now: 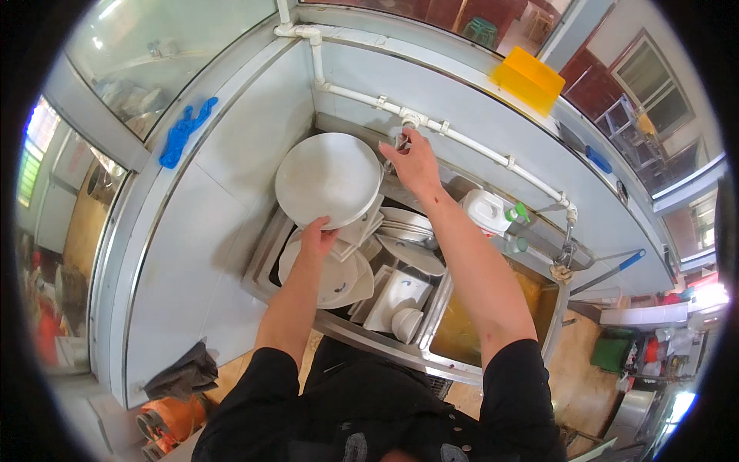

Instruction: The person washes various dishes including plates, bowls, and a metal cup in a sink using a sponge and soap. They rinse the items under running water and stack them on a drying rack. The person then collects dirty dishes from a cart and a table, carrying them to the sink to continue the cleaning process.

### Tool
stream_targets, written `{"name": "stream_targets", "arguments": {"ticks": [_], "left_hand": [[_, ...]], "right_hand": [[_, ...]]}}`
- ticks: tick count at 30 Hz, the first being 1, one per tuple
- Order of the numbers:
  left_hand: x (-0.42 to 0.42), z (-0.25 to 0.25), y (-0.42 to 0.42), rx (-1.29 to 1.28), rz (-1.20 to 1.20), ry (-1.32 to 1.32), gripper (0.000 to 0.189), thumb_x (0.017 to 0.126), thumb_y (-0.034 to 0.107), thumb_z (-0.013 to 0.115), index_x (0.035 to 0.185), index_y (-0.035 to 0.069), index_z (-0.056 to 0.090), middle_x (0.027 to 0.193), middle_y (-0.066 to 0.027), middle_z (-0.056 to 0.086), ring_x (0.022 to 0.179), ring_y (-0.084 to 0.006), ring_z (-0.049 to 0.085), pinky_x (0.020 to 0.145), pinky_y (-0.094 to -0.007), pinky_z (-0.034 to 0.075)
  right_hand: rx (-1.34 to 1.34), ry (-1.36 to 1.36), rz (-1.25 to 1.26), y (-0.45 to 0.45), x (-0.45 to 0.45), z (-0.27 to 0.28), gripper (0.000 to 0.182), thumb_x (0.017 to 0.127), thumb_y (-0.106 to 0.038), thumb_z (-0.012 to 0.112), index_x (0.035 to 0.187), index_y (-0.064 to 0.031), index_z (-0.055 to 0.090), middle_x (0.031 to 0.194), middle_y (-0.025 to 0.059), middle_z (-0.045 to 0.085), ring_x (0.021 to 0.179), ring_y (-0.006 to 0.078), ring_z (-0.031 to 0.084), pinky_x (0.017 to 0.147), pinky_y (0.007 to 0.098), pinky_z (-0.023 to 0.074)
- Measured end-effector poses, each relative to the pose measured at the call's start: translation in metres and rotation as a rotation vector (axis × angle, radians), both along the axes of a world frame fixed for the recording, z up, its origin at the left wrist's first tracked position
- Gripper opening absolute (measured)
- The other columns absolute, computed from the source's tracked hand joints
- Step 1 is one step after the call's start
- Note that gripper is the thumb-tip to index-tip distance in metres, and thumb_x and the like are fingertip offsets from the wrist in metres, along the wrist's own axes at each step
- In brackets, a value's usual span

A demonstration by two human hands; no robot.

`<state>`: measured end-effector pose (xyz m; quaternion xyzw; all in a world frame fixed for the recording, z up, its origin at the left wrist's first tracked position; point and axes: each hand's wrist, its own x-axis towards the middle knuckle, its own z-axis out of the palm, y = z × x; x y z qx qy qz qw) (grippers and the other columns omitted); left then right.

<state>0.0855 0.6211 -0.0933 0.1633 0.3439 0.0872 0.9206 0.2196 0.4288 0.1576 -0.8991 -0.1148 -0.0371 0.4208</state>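
My left hand (319, 235) grips the near edge of a large round white plate (329, 179), which seems to lie over at least one similar plate. At the wall pipe, my right hand (413, 160) has its thumb and fingers around a metal tap (399, 141), partly hidden by the hand. Under and beside the plate, the left basin holds oval plates (407, 222), a rectangular white dish (397, 297), small white bowls (407, 324) and a round plate (323, 271). Yellowish liquid (456, 329) stands in the right basin.
Behind the basins are a white jug (486, 209) with a green pump and a second tap (568, 251). White pipe (479, 144) runs along the wall. A blue glove (186, 131) and yellow plastic piece (528, 79) rest on the ledges. A dark cloth (183, 372) hangs at lower left.
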Motion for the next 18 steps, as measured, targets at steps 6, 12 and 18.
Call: {"name": "stream_targets", "arguments": {"ticks": [6,12,18], "left_hand": [[-0.005,0.035,0.024,-0.019,-0.103,0.096,0.053,0.077,-0.009,0.056,0.128,0.001,0.045,0.122,-0.0206,0.051,0.113,-0.0402,0.056,0.096,-0.0533,0.054],[-0.082,0.074,0.045,0.244,-0.367,0.225,0.060,0.072,-0.007,0.059,0.130,0.000,0.047,0.114,-0.0161,0.060,0.106,-0.0352,0.061,0.087,-0.0473,0.055],[-0.091,0.106,0.029,0.415,-0.609,0.169,0.061,0.069,-0.011,0.059,0.129,-0.002,0.051,0.116,-0.0138,0.062,0.106,-0.0281,0.063,0.090,-0.0402,0.054]], "right_hand": [[0.310,0.177,0.255,-0.018,0.032,-0.014,0.049,0.088,0.001,0.060,0.134,-0.0125,0.055,0.112,0.0114,0.067,0.092,0.0253,0.069,0.080,0.0347,0.0552],[0.393,0.429,-0.101,-0.063,-0.024,-0.129,0.061,0.088,-0.018,0.072,0.141,-0.0034,0.046,0.134,0.0130,0.057,0.113,0.0220,0.060,0.092,0.0355,0.0498],[0.800,0.939,-0.316,-0.059,-0.074,-0.175,0.077,0.083,-0.029,0.080,0.142,0.0007,0.041,0.131,0.0159,0.057,0.116,0.0280,0.057,0.097,0.0453,0.0487]]}}
